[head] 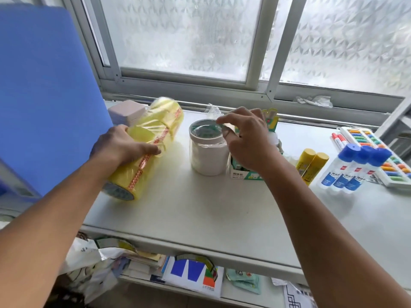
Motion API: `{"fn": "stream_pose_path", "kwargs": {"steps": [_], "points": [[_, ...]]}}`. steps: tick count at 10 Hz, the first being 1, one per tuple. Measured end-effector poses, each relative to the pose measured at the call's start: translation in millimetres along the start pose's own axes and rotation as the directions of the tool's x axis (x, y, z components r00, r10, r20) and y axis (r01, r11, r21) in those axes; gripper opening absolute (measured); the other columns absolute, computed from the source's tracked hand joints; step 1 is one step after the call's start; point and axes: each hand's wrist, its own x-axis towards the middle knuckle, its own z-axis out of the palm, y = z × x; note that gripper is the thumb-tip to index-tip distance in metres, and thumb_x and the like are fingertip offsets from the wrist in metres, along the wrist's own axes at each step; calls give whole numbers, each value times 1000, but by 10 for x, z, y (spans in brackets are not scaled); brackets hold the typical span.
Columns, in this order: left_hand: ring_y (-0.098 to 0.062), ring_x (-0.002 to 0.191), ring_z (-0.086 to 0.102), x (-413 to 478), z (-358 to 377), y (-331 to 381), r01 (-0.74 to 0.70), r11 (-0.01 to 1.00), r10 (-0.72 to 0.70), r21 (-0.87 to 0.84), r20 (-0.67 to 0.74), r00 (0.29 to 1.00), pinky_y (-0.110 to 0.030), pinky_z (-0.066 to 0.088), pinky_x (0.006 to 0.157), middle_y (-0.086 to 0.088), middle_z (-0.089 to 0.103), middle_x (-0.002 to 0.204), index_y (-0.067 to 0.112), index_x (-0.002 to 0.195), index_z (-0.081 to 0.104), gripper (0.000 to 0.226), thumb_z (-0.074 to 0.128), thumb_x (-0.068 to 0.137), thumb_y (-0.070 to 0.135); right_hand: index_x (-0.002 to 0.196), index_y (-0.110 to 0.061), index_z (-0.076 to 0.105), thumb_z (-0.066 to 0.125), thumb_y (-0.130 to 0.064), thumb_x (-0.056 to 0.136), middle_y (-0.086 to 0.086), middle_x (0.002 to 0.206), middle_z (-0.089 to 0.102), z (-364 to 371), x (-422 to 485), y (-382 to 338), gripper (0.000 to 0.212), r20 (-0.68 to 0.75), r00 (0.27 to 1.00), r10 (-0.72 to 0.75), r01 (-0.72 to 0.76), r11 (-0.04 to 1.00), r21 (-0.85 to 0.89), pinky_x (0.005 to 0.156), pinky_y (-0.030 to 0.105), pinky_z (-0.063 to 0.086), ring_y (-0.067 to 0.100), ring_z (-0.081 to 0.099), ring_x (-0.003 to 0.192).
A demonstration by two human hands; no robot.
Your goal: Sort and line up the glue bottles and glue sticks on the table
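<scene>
White table [200, 214], green box [244, 174] holding glue sticks [239, 167]

Both forearms are bare up to the frame's edge, no sleeves showing. The left hand [120, 145] and right hand [246, 138] wear no gloves, rings or watch.

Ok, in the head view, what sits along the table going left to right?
Yellow tape pack in the left hand → white tape stack → green box → yellow glue sticks → blue-capped glue bottles → paint tray.
</scene>
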Motion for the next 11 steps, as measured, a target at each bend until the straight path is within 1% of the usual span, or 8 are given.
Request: {"fn": "stream_pose_path", "kwargs": {"steps": [1, 2, 3, 5, 6, 9, 10, 11], "points": [[-26, 99, 58, -73, 54, 67, -105, 943, 51, -316, -174, 983, -40, 49, 85, -4, 60, 125, 23, 132, 47, 89, 79, 61, 64, 105, -27, 71, 57, -19, 90, -10, 114, 62, -69, -41, 59, 22, -55, 996, 72, -68, 996, 64, 97, 34, 35, 19, 41, 111], [-25, 109, 57, -96, 201, 180, -265, 754, 82, -601, -314, 946, -44, 49, 95, 2, 54, 133, 28, 137, 35, 90, 80, 65, 57, 104, -25, 72, 60, -19, 88, -8, 110, 63, -98, -89, 123, 21, -86, 991, 97, -89, 991, 101, 97, 32, 36, 20, 45, 111], [-20, 107, 55, -135, 424, 273, -385, 611, 104, -692, -412, 905, -41, 50, 95, 7, 48, 127, 26, 135, 29, 95, 88, 62, 41, 103, -24, 72, 63, -22, 85, -8, 109, 64, -105, -142, 180, 20, -96, 989, 112, -103, 990, 95, 94, 29, 36, 20, 48, 112], [-14, 114, 47, -113, 764, 301, -443, 652, 161, -615, -458, 874, -32, 43, 100, 7, 40, 132, 25, 141, 24, 108, 91, 58, 32, 103, -23, 72, 64, -20, 83, -7, 108, 65, -87, -245, 254, 21, -125, 986, 110, -97, 990, 101, 93, 36, 43, 20, 50, 108], [-20, 122, 48, -44, 795, 305, -423, 631, 145, -651, -437, 888, -39, 44, 104, -1, 41, 142, 26, 144, 21, 109, 90, 60, 35, 106, -24, 71, 63, -21, 84, -8, 109, 65, -42, -292, 274, 23, -107, 987, 117, -107, 990, 96, 94, 38, 43, 20, 49, 108], [-21, 135, 40, -89, 878, 149, -444, 645, 192, -622, -430, 882, -48, 40, 109, 4, 32, 153, 34, 148, 15, 105, 79, 67, 55, 115, -20, 66, 57, -22, 86, -3, 119, 61, -26, -409, 285, 30, -77, 982, 174, -174, 985, 2, 93, 30, 39, 20, 44, 113], [-26, 136, 37, -306, 949, 125, -440, 657, 123, -612, -489, 863, -49, 37, 110, -7, 31, 152, 23, 149, 20, 96, 71, 72, 51, 117, -18, 65, 58, -19, 86, 1, 121, 61, -78, -477, 268, 32, -90, 980, 178, -182, 982, -47, 94, 32, 38, 21, 42, 114], [-33, 125, 40, -651, 988, 225, -524, 721, 146, -453, -640, 754, -40, 36, 104, -20, 42, 135, 3, 135, 38, 73, 65, 75, 33, 120, -16, 63, 57, -18, 84, 4, 125, 59, -148, -564, 254, 37, -95, 972, 213, -222, 970, -96, 99, 37, 37, 23, 39, 122]]}}
